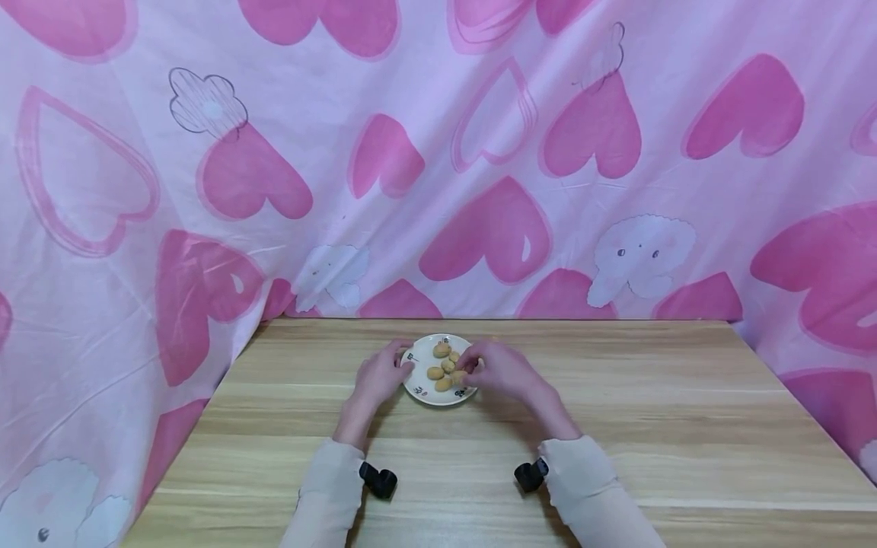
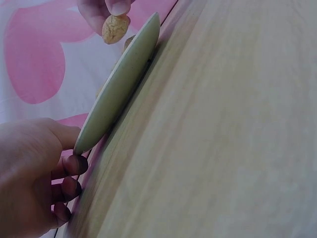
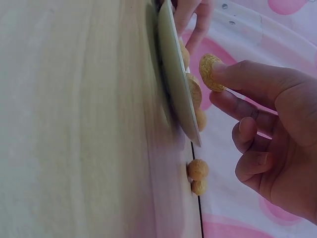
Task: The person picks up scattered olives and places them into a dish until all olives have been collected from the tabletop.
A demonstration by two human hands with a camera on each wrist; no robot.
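A white plate [image 1: 421, 370] with small dark prints sits on the wooden table, bearing several walnuts [image 1: 435, 373]. At its left edge my left hand [image 1: 377, 378] grips the rim, thumb on top and fingers beneath, as the left wrist view shows. My right hand [image 1: 505, 369] reaches over the plate's right side. Between thumb and fingertips it pinches one wrinkled tan walnut [image 3: 209, 72], held just above the plate in the right wrist view. The other fingers of that hand are curled loosely.
Two more walnuts [image 3: 198, 177] lie on the table beyond the plate's right side, hidden behind my right hand in the head view. A pink heart-patterned curtain [image 1: 486, 228] hangs behind the wooden table [image 1: 685, 426]. Black wrist cameras [image 1: 379, 481] sit at both sleeves.
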